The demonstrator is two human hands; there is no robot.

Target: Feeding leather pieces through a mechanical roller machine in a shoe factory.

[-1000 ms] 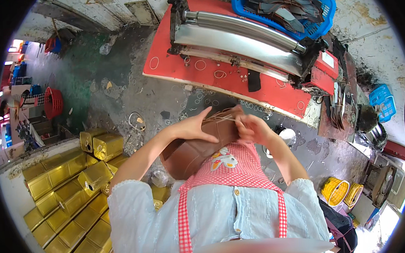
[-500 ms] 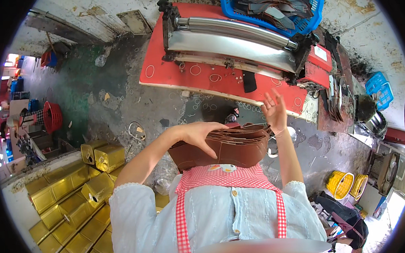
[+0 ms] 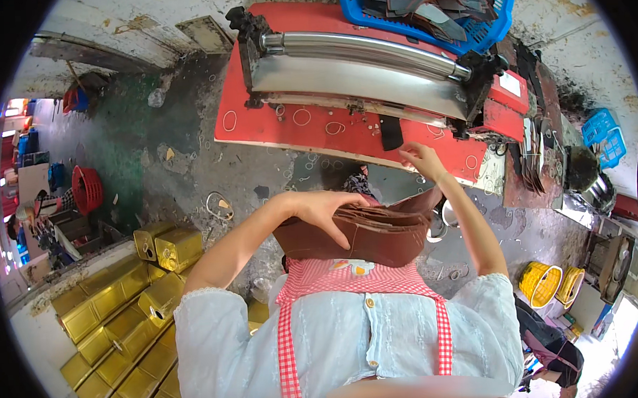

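Observation:
My left hand (image 3: 328,211) is closed round a thick stack of brown leather-like sheets (image 3: 314,240), thumb over the near face and fingers behind. The stack stands on edge against my apron (image 3: 401,275), its layered edges facing up. Beyond the stack, my right hand (image 3: 424,163) is held over the front edge of the red worktable (image 3: 259,122), with nothing visible in its loosely bent, parted fingers. Just past its fingertips lies a black strip (image 3: 391,132). Pale rubber-band-like rings (image 3: 302,117) are scattered on the tabletop.
A machine with a long metal roller (image 3: 366,51) stands on the worktable. Behind it is a blue basket (image 3: 500,31) of cut pieces. More strips (image 3: 532,158) lie on the right. Gold tins (image 3: 179,248) are stacked at left; yellow baskets (image 3: 538,285) stand at right.
My right hand has swung forward and slightly left, from raised with fingers spread to loosely bent fingers near the black strip. The left hand keeps its hold on the stack.

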